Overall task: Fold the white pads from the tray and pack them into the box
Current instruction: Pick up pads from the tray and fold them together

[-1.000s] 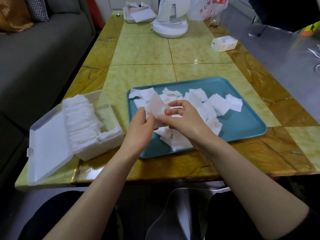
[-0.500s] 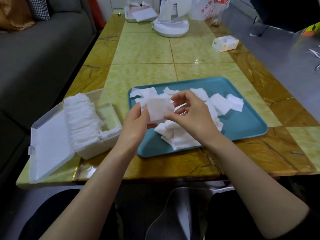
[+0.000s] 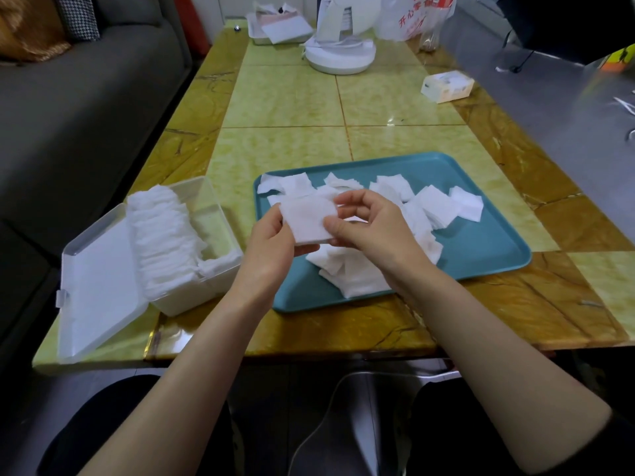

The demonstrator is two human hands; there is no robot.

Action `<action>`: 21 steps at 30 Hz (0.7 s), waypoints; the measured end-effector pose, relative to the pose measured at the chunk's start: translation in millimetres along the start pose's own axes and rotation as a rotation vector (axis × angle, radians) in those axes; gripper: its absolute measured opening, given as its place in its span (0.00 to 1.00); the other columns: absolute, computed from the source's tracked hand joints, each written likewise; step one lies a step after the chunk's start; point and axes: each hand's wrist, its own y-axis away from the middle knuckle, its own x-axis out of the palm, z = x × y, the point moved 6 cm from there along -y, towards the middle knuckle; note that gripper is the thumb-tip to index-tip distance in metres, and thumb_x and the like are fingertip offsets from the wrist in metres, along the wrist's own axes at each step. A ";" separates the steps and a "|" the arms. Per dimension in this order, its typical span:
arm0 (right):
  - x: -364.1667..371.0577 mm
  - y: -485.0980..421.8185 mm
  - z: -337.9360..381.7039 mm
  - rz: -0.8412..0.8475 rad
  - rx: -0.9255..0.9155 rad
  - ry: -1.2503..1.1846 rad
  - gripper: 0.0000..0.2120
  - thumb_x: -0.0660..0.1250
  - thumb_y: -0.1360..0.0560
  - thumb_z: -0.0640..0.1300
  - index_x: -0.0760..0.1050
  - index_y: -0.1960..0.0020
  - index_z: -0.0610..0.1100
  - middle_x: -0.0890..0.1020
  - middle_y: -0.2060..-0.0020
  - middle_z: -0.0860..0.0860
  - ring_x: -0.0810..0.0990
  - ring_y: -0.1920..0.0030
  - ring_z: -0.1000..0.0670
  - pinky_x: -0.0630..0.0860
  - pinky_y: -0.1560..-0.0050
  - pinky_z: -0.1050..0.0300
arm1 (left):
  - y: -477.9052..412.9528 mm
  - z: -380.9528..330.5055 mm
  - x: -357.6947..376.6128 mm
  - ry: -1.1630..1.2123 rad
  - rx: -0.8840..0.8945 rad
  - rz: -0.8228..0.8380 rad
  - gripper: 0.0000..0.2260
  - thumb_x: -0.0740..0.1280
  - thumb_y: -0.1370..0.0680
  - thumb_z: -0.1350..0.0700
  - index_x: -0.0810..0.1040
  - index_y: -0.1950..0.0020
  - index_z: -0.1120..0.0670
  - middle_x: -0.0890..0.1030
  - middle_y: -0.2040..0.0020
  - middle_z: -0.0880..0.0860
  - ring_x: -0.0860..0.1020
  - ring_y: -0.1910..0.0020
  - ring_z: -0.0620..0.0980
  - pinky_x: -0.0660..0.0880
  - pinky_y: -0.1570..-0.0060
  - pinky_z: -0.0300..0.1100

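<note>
So the person's got one white pad (image 3: 307,219) up in the air over the left end of the teal tray (image 3: 481,242), held between both hands. It's a wide-ish rectangle with its long side running left to right, left end tipped a bit higher, broad face turned up toward them.

The left hand (image 3: 271,249) grips the pad's left edge, with fingers curled under it. The right hand (image 3: 371,228) pinches the right edge between thumb and forefinger, and the other fingers are loosely bent behind. The pad sits right between the two hands, touching both.

Under and behind the hands, a messy heap of loose pads (image 3: 433,204) covers the tray's left and middle. Just left of the tray is the clear box (image 3: 220,197), lid (image 3: 99,280) flopped open, with a row of folded pads (image 3: 161,235) standing along its left side.
</note>
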 end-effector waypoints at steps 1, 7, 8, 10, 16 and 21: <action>-0.5 -0.4 -3.7 -0.034 0.016 0.015 0.10 0.69 0.28 0.32 0.72 0.50 0.41 0.76 0.62 0.49 0.78 0.69 0.60 0.78 0.65 0.66 | 0.5 0.0 0.8 0.004 -0.001 0.008 0.11 0.57 0.18 0.61 0.79 0.43 0.54 0.83 0.47 0.53 0.82 0.50 0.51 0.79 0.53 0.43; -4.8 -2.1 -7.2 -0.127 0.014 0.048 0.10 0.69 0.28 0.33 0.71 0.51 0.41 0.74 0.62 0.49 0.77 0.66 0.53 0.78 0.65 0.66 | 1.1 -3.1 3.4 0.070 -0.034 0.004 0.14 0.53 0.16 0.58 0.79 0.49 0.53 0.84 0.51 0.52 0.82 0.51 0.50 0.80 0.54 0.43; -4.3 -1.8 -7.6 -0.135 0.003 0.069 0.09 0.69 0.28 0.34 0.71 0.52 0.42 0.74 0.62 0.49 0.77 0.65 0.53 0.79 0.64 0.65 | 1.1 -3.3 4.1 0.095 -0.060 0.003 0.14 0.53 0.16 0.55 0.78 0.51 0.53 0.84 0.54 0.50 0.83 0.53 0.48 0.80 0.55 0.43; -2.7 -1.4 -8.7 -0.141 -0.011 0.129 0.09 0.69 0.28 0.35 0.71 0.53 0.44 0.74 0.63 0.49 0.77 0.64 0.53 0.81 0.61 0.61 | 2.8 -2.6 5.9 0.109 -0.075 0.019 0.12 0.59 0.18 0.50 0.79 0.51 0.54 0.85 0.58 0.48 0.83 0.56 0.46 0.81 0.54 0.43; -11.0 -1.9 -6.5 -0.123 -0.104 0.588 0.12 0.69 0.27 0.45 0.69 0.48 0.48 0.76 0.59 0.55 0.78 0.61 0.54 0.77 0.54 0.55 | 7.0 -8.2 -2.6 -0.168 0.104 -0.040 0.06 0.68 0.23 0.60 0.80 0.51 0.48 0.84 0.53 0.48 0.82 0.52 0.47 0.78 0.45 0.49; -21.0 -0.6 -16.8 0.057 -0.245 1.310 0.20 0.67 0.26 0.52 0.69 0.38 0.48 0.73 0.44 0.52 0.70 0.45 0.50 0.65 0.54 0.59 | 7.1 -16.6 -12.9 -0.230 0.126 -0.122 0.10 0.68 0.23 0.59 0.77 0.58 0.43 0.82 0.60 0.43 0.80 0.58 0.43 0.77 0.51 0.45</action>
